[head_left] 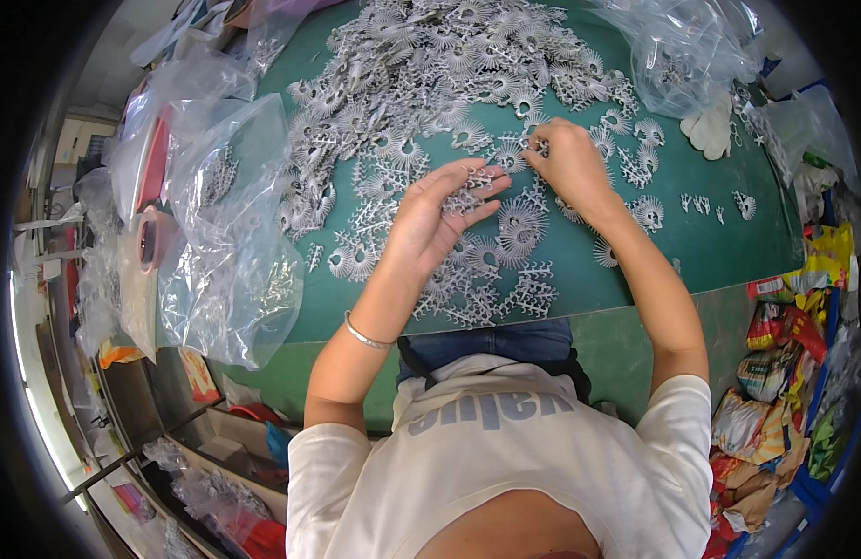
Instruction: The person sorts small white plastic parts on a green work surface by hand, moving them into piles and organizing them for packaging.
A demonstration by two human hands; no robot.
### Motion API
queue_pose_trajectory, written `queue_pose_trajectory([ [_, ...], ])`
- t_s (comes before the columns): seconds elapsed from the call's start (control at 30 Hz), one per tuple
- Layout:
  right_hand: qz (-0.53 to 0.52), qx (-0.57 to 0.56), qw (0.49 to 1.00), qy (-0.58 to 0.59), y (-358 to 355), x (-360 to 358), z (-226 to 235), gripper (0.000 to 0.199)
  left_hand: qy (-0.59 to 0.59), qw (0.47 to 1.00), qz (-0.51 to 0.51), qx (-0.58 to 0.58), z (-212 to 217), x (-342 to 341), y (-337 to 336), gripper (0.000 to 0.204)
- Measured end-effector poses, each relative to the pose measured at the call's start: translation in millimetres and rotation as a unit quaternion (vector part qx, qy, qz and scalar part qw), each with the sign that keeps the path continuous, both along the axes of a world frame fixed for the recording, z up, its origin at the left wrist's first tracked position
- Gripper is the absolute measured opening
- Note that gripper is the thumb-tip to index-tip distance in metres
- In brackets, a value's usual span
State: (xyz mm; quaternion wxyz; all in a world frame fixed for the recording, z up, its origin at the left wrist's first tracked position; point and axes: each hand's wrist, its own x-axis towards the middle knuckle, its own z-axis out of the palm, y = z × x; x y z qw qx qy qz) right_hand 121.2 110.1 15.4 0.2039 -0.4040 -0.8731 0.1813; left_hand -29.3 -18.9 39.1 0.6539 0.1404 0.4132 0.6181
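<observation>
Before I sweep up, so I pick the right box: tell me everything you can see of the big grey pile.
The pile is a tangle of small grey pieces, heaped on the far middle of the green table. Some are ribbed fans with an opening; others branch like twigs. They look like metal or plastic; I can't tell which. Its near edge thins into loose pieces by the right hand.
</observation>
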Motion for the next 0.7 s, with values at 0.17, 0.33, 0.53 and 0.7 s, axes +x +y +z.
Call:
queue_pose_trajectory([
  [0.17,0.025,-0.192,0.947,0.255,-6,20,15,0.012,-0.063,0.998,-0.026,0.002,4,1,-7,0.033],
  [0.33,-0.075,-0.551,0.713,0.428,-10,43,16,0.012,-0.072,0.997,-0.019,-0.033,2,6,-9,0.027],
  [0.53,-0.094,-0.667,0.542,0.502,-8,59,9,0.009,-0.047,0.997,-0.022,-0.054,-5,3,-12,0.021],
  [0.7,-0.132,-0.28,0.895,0.32,-10,60,9,0.01,-0.052,0.997,-0.018,-0.049,-5,-1,-16,0.021],
])
